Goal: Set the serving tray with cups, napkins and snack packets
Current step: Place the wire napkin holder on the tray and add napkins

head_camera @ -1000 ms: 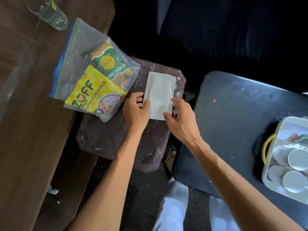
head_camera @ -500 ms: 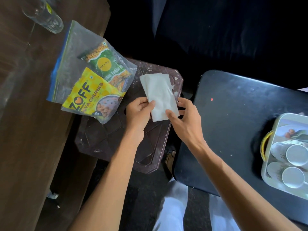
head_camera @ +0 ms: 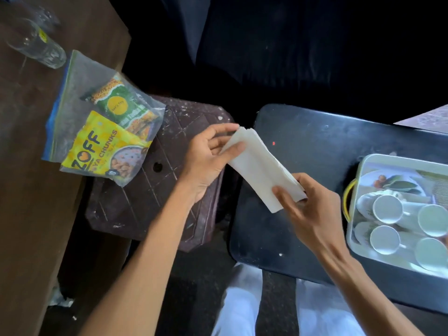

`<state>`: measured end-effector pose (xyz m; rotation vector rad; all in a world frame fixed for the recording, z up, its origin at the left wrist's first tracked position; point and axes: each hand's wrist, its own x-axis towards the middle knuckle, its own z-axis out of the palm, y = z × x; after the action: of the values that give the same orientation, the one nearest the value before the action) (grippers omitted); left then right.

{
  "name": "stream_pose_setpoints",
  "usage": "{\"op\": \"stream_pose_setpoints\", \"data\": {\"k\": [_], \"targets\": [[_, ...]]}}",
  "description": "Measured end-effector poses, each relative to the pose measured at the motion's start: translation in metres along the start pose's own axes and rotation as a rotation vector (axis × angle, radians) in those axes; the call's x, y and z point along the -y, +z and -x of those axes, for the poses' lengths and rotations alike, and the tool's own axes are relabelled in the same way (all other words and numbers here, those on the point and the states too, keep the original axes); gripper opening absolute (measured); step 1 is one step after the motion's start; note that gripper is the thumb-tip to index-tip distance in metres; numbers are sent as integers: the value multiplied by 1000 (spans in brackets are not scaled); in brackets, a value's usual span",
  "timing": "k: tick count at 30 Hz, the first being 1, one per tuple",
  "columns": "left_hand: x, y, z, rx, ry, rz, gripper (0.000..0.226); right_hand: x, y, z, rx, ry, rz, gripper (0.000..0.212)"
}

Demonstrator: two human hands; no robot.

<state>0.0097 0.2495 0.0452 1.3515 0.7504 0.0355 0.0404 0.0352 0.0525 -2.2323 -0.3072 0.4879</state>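
The napkins [head_camera: 259,166] have left the brown stool [head_camera: 145,202], where they lay flat half a second ago. They are now held in the air, slanting across the gap between the stool and the left edge of the black table [head_camera: 303,141]. The left hand [head_camera: 206,156] has moved from their near edge to their far end and pinches it between thumb and fingers. The right hand [head_camera: 312,209] pinches the near end, thumb on top.

The yellow packet [head_camera: 104,151] and green packet [head_camera: 118,105] lie as before in the clear bag [head_camera: 72,93], which hangs over the wooden table's [head_camera: 24,166] right edge onto the stool.

More of the tray [head_camera: 363,161] shows at the black table's right side, with four cups [head_camera: 387,209] in view instead of two. The frame cuts off its right part. The right fingertips are hidden under the napkins, and the glass [head_camera: 36,42] at the top left is blurred.
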Motion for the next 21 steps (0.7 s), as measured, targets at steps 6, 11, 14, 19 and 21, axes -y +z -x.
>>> {"op": "stream_pose_setpoints", "data": {"k": [6, 11, 14, 19, 21], "targets": [[-8, 76, 0, 213, 138, -243, 28, -34, -74, 26, -233, -9, -62, 17], [-7, 164, 9, 394, 194, -415, 38, -84, -135, 52, -431, -13, -64, 9], [-10, 224, 16, 473, 283, -559, 29, -120, -169, 64, -514, -28, 39, 17], [-12, 326, 25, 554, 443, -655, 9, -179, -221, 78, -642, -39, 123, 19], [-8, 362, 26, 578, 471, -664, 8, -199, -240, 84, -664, -40, 156, 20]]}}
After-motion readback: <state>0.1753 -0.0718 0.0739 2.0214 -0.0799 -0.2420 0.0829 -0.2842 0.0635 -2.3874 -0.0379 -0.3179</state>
